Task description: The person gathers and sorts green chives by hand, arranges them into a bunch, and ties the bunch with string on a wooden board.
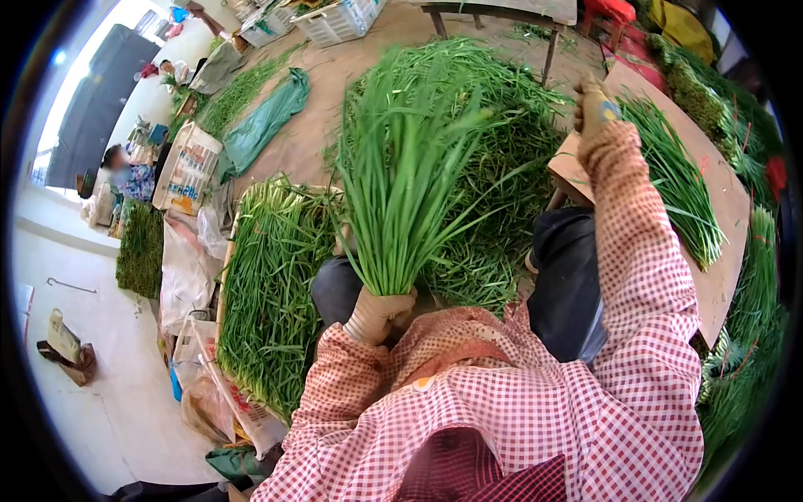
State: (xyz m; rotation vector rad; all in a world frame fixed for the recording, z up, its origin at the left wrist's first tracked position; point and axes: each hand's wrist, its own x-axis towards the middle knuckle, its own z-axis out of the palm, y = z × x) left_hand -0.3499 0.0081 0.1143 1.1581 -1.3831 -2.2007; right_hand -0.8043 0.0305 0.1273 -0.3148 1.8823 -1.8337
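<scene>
My left hand [381,315], in a pale glove, is closed round the stalk ends of a bunch of garlic chives [401,192]. The long green leaves stand up and fan out in front of me. My right arm is stretched forward and to the right. At its end my right hand [595,105], also gloved, is raised with curled fingers; what they hold, if anything, is hidden. Beside that hand, a smaller bunch of chives [677,180] lies on a brown board [723,197].
Loose green leaves [510,201] are heaped on the floor before me. A crate of chives [276,293] stands at my left. Tied bundles [757,276] line the right side. A table [502,10] and white baskets [341,23] are farther back. Another person [134,180] sits at far left.
</scene>
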